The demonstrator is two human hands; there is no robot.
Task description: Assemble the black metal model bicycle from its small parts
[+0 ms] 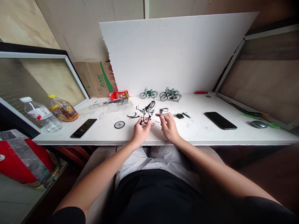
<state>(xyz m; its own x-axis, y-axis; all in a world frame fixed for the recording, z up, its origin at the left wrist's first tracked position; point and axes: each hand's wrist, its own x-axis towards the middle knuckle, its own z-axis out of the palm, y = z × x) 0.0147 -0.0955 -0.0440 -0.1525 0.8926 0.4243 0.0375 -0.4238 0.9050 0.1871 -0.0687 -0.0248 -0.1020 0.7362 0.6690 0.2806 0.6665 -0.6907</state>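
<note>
Low over the front of the white table, my left hand [140, 131] is closed on a partly built black model bicycle [147, 112], which is tilted with one spoked wheel pointing up and away. Just to its right, my right hand [168, 127] is closed in a pinch near the bicycle; a thin sliver seems to stick out from its fingertips, too small to name. A loose spoked wheel [119, 124] lies flat left of my left hand. Beside it is a curved black part [133, 115]. Small black parts [163, 110] lie beyond my right hand, and a black piece [179, 116] with green bits is to its right.
Several finished model bicycles [149, 93] stand at the back before a white board [163, 56]. Two phones, one left [84, 128] and one right [220, 120], lie on the table. Two bottles [63, 109] stand at left; a mouse [259, 124] is at right.
</note>
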